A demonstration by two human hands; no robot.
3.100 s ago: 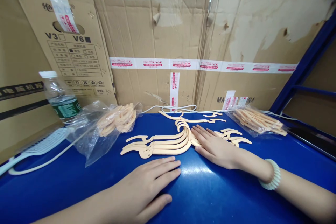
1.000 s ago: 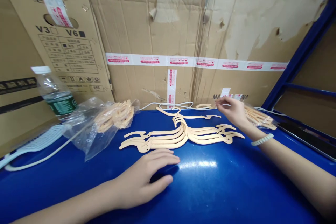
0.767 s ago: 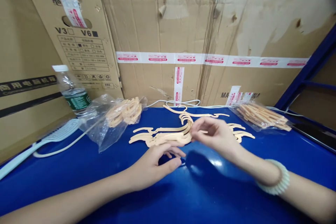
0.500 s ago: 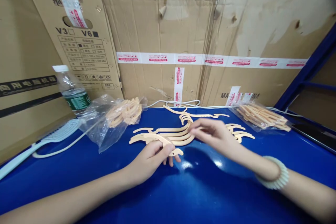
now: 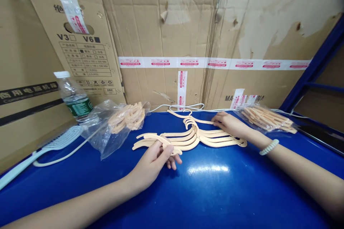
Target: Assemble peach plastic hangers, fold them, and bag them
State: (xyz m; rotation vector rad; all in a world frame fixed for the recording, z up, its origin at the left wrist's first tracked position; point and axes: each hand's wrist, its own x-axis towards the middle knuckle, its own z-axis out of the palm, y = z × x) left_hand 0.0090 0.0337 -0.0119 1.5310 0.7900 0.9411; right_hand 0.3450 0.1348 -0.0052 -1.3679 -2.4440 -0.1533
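Observation:
A fanned stack of cream plastic hangers (image 5: 200,139) lies on the blue table (image 5: 215,193). My left hand (image 5: 154,161) pinches one cream hanger arm piece (image 5: 173,148) at the stack's left front and holds it just off the surface. Across the stack, my right hand (image 5: 229,125) lies flat on the hangers' right arms, fingers apart and pointing left toward a single hanger (image 5: 185,115) behind the stack. A bead bracelet (image 5: 268,146) circles that wrist.
A water bottle (image 5: 73,98) stands at the left. An open plastic bag of cream pieces (image 5: 126,118) lies beside it, a second bag (image 5: 268,118) at the right. A white comb-like tool (image 5: 56,142) and a white cable (image 5: 185,107) lie along the cardboard wall (image 5: 174,35).
My left hand has picked one hanger arm piece up from the stack's left front. My right hand has moved from the stack's middle to its right arms and lies flat there.

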